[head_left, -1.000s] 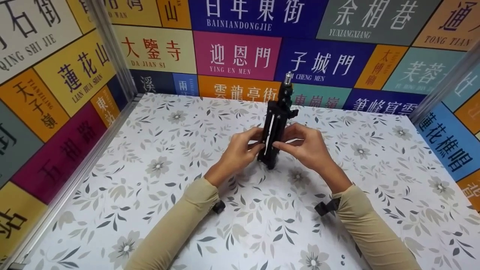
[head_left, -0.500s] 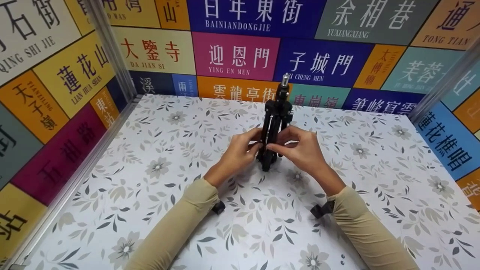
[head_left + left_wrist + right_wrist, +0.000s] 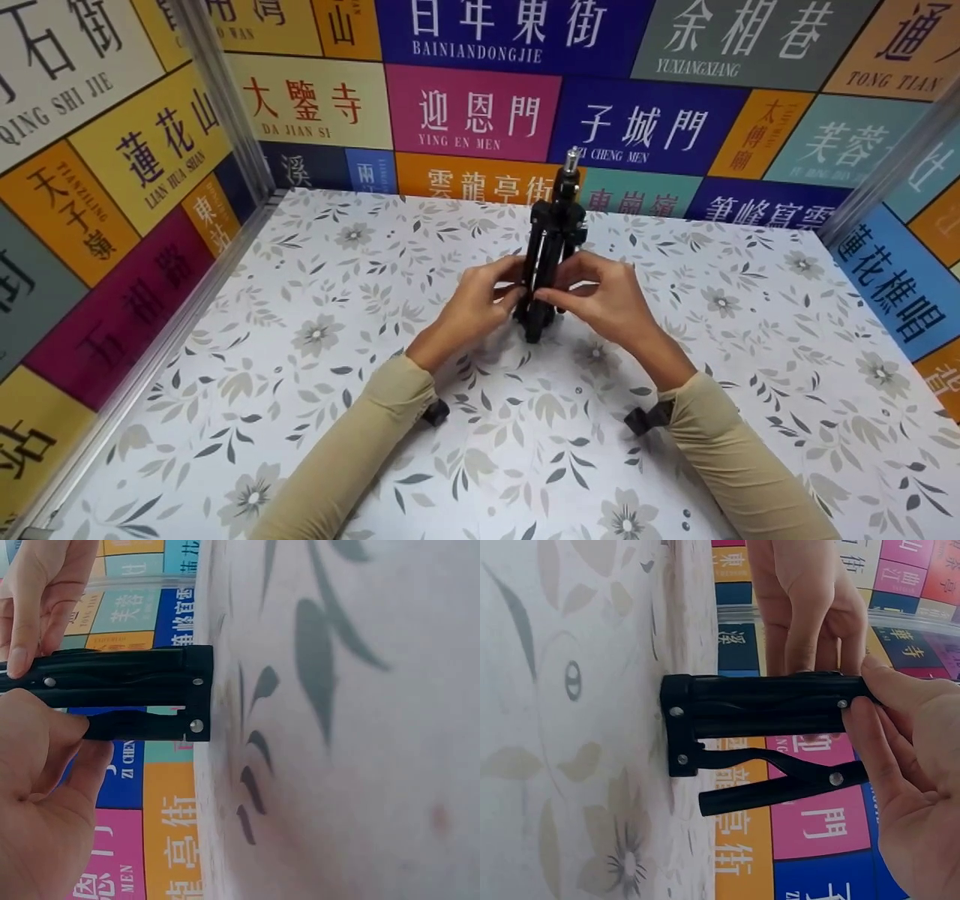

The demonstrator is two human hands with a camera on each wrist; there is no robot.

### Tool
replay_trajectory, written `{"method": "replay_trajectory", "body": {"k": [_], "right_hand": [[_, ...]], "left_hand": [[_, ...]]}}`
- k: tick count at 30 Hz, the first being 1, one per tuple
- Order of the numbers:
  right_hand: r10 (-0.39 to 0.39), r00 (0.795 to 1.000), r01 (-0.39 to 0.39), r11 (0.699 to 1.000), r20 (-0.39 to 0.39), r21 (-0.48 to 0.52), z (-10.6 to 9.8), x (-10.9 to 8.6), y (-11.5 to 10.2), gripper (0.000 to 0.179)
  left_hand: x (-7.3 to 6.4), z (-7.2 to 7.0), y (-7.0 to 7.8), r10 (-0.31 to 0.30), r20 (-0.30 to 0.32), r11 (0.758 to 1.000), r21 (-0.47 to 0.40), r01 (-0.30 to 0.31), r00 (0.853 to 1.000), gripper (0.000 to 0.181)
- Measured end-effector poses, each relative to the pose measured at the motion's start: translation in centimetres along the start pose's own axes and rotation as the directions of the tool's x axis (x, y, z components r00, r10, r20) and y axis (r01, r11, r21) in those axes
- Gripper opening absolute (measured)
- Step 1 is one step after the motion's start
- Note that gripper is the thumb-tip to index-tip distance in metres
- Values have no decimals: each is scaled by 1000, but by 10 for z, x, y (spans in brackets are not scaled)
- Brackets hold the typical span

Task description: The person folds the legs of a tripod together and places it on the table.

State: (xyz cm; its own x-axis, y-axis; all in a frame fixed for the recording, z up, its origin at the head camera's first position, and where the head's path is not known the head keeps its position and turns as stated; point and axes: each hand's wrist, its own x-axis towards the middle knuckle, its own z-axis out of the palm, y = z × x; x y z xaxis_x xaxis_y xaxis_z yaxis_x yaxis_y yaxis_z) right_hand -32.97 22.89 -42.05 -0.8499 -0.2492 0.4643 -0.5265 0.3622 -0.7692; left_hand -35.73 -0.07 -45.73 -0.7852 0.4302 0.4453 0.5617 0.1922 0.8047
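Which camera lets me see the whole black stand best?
The head view: it shows the black stand from its silver tip to its lower end, partly covered by fingers. Both wrist views show only the lower part, sideways but closer; the right one also shows a leg angled outward.

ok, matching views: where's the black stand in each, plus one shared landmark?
Head: black stand a little right of centre, between left hand and right hand.
Left wrist: sideways, in from the left edge, just above mid-height.
Right wrist: sideways near the middle, lower end pointing left.
Landmark: pink sign; head upper centre, left wrist bottom left, right wrist behind stand.
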Motion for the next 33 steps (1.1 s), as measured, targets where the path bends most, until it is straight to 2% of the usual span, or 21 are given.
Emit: {"method": "replay_trajectory", "body": {"k": [5, 7, 12, 15, 19, 26, 33], "right_hand": [[40, 994, -44, 998, 106, 34, -14, 2, 0, 31], [58, 991, -61, 998, 119, 29, -22, 3, 0, 31], [91, 994, -89, 996, 54, -22, -38, 5, 4, 26], [102, 995, -101, 994, 19, -40, -40, 6, 9, 25], [105, 994, -105, 994, 5, -34, -38, 7, 16, 28], [99, 994, -99, 995, 49, 6, -33, 6, 28, 32], [109, 991, -113, 992, 71, 58, -29, 6, 32, 32]], "left_hand": [[1, -6, -2, 14, -20, 997, -79, -15, 1000, 44], [2, -8, -3, 19, -48, 994, -106, -24, 999, 42], [4, -10, 1, 40, -140, 993, -107, -55, 989, 31], [4, -9, 6, 50, -163, 994, -90, -66, 985, 21], [2, -7, 12, 50, -140, 993, -94, -64, 989, 13], [-1, -3, 15, 91, -82, 988, -116, -100, 992, 22], [-1, -2, 16, 123, -68, 983, -130, -131, 990, 21]]}}
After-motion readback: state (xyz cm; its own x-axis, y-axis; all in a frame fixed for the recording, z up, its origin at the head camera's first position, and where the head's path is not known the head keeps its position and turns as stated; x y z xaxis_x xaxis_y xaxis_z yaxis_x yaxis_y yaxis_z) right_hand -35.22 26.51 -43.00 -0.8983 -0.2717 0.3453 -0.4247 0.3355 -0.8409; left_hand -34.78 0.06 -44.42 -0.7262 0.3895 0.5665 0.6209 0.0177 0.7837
